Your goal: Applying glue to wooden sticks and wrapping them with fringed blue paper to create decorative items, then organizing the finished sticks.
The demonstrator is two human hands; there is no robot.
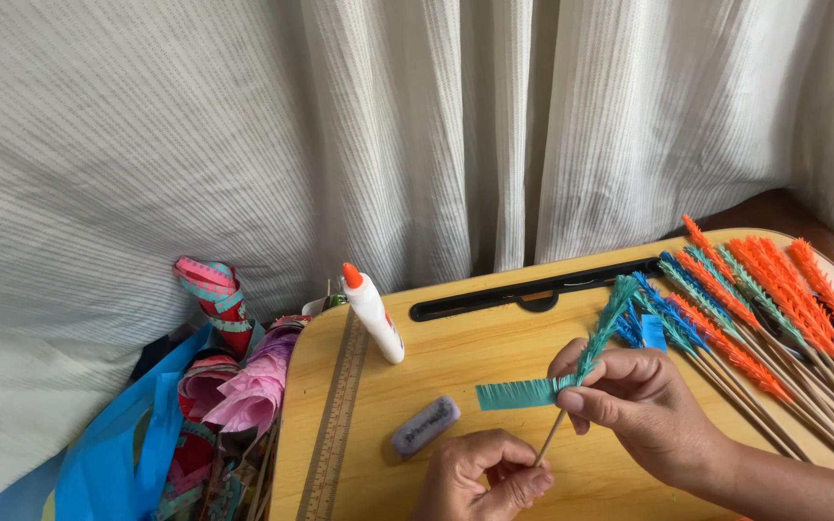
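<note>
wooden lap table (494, 333) w/ glue bottle (374, 314), purple eraser (426, 425), row of fringed paper sticks (774, 309) at right.

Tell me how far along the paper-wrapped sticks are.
Done: a row of finished fringed sticks, orange, teal and blue, lies at the board's right. In hand: the left hand pinches one stick's lower end while the right hand presses the teal fringed strip on. Left: that strip's loose tail, unwound.

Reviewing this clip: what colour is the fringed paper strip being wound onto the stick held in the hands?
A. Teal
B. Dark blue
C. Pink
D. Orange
A: the fringed strip sticking out leftward from the right hand is teal, wrapped up the thin stick whose lower end the left hand pinches.
</note>
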